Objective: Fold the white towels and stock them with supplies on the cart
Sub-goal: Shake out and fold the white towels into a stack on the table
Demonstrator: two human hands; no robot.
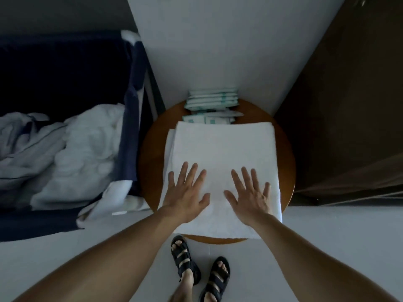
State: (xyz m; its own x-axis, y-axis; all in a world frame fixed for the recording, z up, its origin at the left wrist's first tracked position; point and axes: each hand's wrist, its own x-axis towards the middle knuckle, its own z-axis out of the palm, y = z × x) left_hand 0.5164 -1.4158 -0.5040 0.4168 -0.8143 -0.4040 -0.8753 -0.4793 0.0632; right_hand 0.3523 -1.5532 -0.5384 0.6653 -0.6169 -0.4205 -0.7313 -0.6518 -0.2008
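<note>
Left hand (187, 192), right hand (250, 197) — flat on folded towel (220, 147) atop round table (150, 153).

Round brown wooden table (152, 153) on a pale floor (327, 236). On top is a folded white towel (222, 149), covering most of the surface, near edge overhanging the rim (a lower layer's edge peeks out at left). Behind it, by the wall, sits a stack of white-and-teal packets (211, 103), touching the towel's far edge. Dark blue fabric bin (130, 131) on floor just left.

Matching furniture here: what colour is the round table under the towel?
Reddish-brown wood; the table shows in the head view, around the white towel.
</note>
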